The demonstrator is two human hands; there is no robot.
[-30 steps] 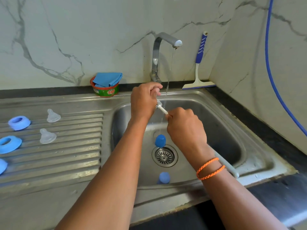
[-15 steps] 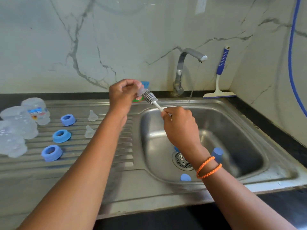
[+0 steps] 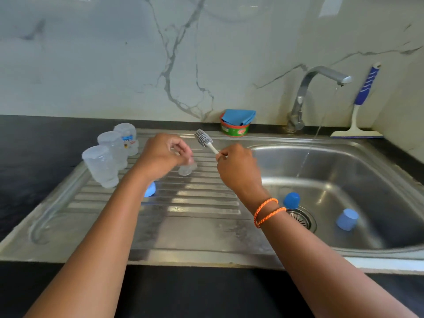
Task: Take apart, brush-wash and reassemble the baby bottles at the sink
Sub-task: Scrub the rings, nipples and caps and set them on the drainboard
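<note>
My left hand [image 3: 165, 154] hovers low over the ribbed drainboard [image 3: 202, 203], its fingertips pinching the tip of a clear silicone nipple [image 3: 187, 169] that sits on the ribs. My right hand [image 3: 238, 168] grips the white handle of a small bottle brush [image 3: 203, 138], whose grey bristle head points up and left, free of the nipple. Three clear bottle bodies [image 3: 101, 166] stand upside down at the drainboard's left. A blue collar ring [image 3: 150, 189] shows partly from under my left forearm. Two blue caps [image 3: 291, 200] [image 3: 347, 219] lie in the sink basin [image 3: 344, 171].
The tap [image 3: 321, 74] is running a thin stream into the basin, near the drain [image 3: 302, 218]. A green tub holding a blue cloth [image 3: 236, 125] stands behind the drainboard. A blue-handled squeegee [image 3: 364, 92] leans in the right corner. Black counter surrounds the sink.
Both hands moved left from the tap to the drainboard. The brush came out of the nipple, and my left hand lowered the nipple onto the ribs.
</note>
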